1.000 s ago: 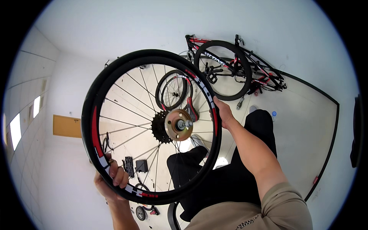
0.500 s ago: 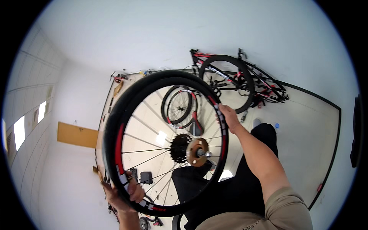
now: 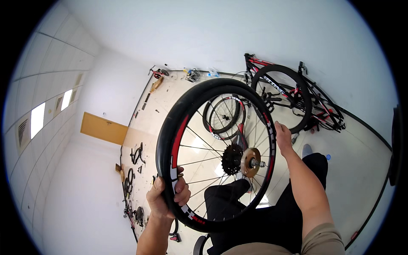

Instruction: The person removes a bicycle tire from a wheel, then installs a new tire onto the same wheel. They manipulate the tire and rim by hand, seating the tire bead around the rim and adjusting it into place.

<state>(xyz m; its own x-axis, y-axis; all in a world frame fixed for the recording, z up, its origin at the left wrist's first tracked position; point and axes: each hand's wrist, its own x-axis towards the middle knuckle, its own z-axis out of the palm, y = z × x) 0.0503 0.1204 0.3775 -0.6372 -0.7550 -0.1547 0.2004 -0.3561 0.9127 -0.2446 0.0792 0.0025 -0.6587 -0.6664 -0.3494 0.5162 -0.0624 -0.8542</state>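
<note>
1. Left hand (image 3: pixel 166 196): fingers clenched around the lower left of the bicycle wheel (image 3: pixel 216 155), thumb over the tyre's outer face, fingertips curled onto the rim.
2. Right hand (image 3: pixel 283 137): fingers grasp the wheel's upper right edge; the fingertips are hidden behind the tyre.
3. The wheel is held up between both hands, in front of the person's dark-trousered legs, tilted.
4. Hub: sprocket cluster (image 3: pixel 232 159) and a brass-coloured disc (image 3: pixel 250 162) sit on the axle; detail hard to resolve.
5. Behind the spokes, a second wheel (image 3: pixel 223 115) lies on the floor, partly screened.
6. A red-and-black bicycle (image 3: pixel 293 95) stands by the far wall.
7. Small parts along the left floor edge are too small to identify.
</note>
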